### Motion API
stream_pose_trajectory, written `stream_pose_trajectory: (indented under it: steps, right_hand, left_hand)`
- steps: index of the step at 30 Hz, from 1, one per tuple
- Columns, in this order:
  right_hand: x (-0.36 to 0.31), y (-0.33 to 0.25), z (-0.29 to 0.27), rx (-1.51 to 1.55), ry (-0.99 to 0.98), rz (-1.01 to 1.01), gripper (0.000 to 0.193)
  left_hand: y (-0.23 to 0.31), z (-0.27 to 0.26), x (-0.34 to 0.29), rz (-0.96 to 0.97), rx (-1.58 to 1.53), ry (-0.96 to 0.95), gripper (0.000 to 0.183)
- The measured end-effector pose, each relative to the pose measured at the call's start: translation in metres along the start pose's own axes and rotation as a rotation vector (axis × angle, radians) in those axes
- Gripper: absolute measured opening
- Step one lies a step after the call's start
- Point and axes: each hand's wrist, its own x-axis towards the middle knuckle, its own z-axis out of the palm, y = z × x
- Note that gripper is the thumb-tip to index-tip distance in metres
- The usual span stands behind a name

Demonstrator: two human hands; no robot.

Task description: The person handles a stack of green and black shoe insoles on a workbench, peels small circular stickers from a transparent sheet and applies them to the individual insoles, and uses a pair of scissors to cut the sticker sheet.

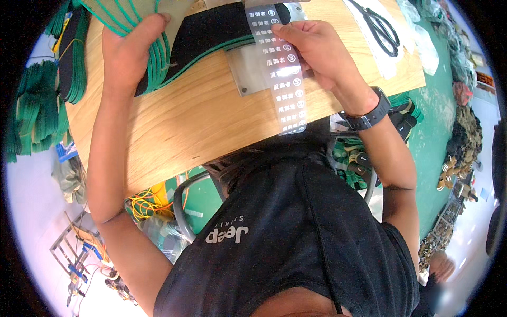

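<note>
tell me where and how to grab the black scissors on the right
Probably best take the scissors by the looped handles, coming from the near right with the right hand, which is nearer: the loops face that way, while the narrow end points away, toward the top left. They lie on a white sheet.

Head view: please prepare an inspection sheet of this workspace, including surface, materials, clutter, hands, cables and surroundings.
Surface: wood-grain table, partly covered.
Materials: black green-edged piece; translucent label strip passing over a clear sheet.
Clutter: black scissors on a white sheet, right side.
Hands: left hand grips a fanned green-edged stack; right hand pinches the label strip.
Cables: yellow and orange cables or hoses, tangled, lower left.
Surroundings: green floor; green-edged bundles at left; another person's hand, lower right.
</note>
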Motion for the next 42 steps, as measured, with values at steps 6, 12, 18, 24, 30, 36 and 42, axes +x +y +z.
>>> stream_pose_trajectory:
  steps: [6, 12, 18, 24, 30, 36, 42]
  right_hand:
    - [-0.002, -0.001, 0.001, -0.026, 0.016, 0.004, 0.025]
    - [-0.001, 0.0, 0.002, -0.039, 0.04, 0.02, 0.026]
    - [-0.006, 0.002, 0.003, -0.033, 0.051, -0.028, 0.031]
    - [-0.01, 0.011, 0.002, -0.078, 0.012, -0.157, 0.028]
    - [-0.027, 0.01, -0.016, 0.466, 0.249, -0.118, 0.025]
    - [-0.01, 0.004, -0.005, 0.1, 0.005, -0.08, 0.025]
    - [-0.005, -0.002, 0.0, -0.072, 0.002, -0.007, 0.026]
  left_hand:
    - [0.001, 0.003, -0.001, 0.009, 0.156, 0.019, 0.027]
    - [0.009, 0.011, -0.005, -0.023, 0.064, 0.027, 0.028]
    - [0.053, 0.059, -0.008, 0.045, 0.793, -0.338, 0.063]
    - [0.093, 0.077, -0.005, -0.143, 0.824, -0.448, 0.085]
    - [0.052, 0.051, -0.011, -0.039, 0.651, -0.32, 0.029]
    - [0.031, 0.022, -0.007, -0.04, 0.202, -0.012, 0.017]
    - [0.032, 0.009, -0.007, -0.177, 0.205, -0.059, 0.031]
